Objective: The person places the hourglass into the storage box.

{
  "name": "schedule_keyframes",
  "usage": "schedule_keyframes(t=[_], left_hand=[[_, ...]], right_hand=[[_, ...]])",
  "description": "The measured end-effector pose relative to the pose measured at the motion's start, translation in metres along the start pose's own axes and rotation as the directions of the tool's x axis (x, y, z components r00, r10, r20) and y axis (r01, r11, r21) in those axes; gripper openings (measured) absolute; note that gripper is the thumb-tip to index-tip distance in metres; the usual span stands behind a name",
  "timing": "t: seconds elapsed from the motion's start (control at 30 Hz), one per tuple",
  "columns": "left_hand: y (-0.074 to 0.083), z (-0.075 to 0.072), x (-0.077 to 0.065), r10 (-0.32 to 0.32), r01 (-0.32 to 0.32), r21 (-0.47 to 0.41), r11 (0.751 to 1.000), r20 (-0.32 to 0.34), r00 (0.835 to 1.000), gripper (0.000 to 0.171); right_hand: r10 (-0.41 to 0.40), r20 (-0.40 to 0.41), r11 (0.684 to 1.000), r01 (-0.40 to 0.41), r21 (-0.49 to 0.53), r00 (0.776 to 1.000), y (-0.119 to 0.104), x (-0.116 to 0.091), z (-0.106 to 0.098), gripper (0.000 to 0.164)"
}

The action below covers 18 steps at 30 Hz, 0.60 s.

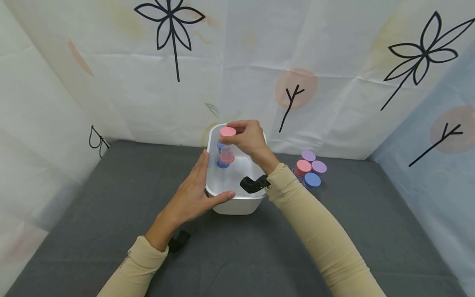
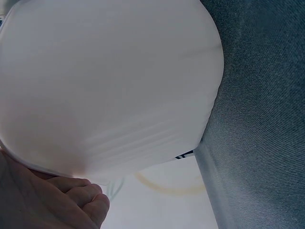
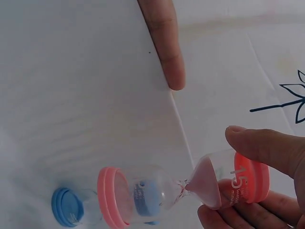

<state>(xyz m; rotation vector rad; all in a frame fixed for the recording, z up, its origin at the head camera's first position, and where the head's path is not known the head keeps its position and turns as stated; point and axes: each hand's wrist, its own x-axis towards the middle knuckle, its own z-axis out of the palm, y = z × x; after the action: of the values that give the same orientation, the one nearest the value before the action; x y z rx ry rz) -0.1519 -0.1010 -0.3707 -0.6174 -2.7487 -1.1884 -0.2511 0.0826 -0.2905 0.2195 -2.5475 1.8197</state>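
My right hand [image 1: 249, 138] pinches a pink-capped sand timer [image 3: 205, 183] by one end, between thumb and fingers. It is marked 15 minutes, and pink sand lies in its gripped half. In the head view this timer hangs over the far left part of a white plastic bin [image 1: 237, 177]. Blue-capped sand timers [image 1: 223, 164] are inside the bin, partly hidden behind the pink one. My left hand [image 1: 191, 198] rests against the bin's left side, fingers straight and thumb out at the near rim. In the left wrist view, its fingers [image 2: 86, 195] touch the bin's edge.
To the right of the bin, several more sand timers stand in a cluster: purple-capped ones [image 1: 319, 167], a pink-capped one [image 1: 303, 166] and a blue-capped one [image 1: 312, 180]. Dark grey cloth [image 1: 237, 255] covers the table. A patterned white curtain [image 1: 252, 82] hangs directly behind the bin.
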Motion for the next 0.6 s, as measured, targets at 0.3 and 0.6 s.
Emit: schedule_keyframes(t=[0.3,0.6], left_hand=[[0.001,0.0,0.001,0.011,-0.011,-0.002,1.0,-0.002,1.0,0.122],[0.001,0.0,0.0,0.015,-0.015,0.008,1.0,-0.002,1.0,0.121]], right_hand=[[0.035,0.005,0.999,-0.035,-0.027,0.999,0.007,0.001,0.007,0.047],[0.019,0.052,0.994,-0.014,-0.107,0.998,0.017,-0.001,0.012,0.044]])
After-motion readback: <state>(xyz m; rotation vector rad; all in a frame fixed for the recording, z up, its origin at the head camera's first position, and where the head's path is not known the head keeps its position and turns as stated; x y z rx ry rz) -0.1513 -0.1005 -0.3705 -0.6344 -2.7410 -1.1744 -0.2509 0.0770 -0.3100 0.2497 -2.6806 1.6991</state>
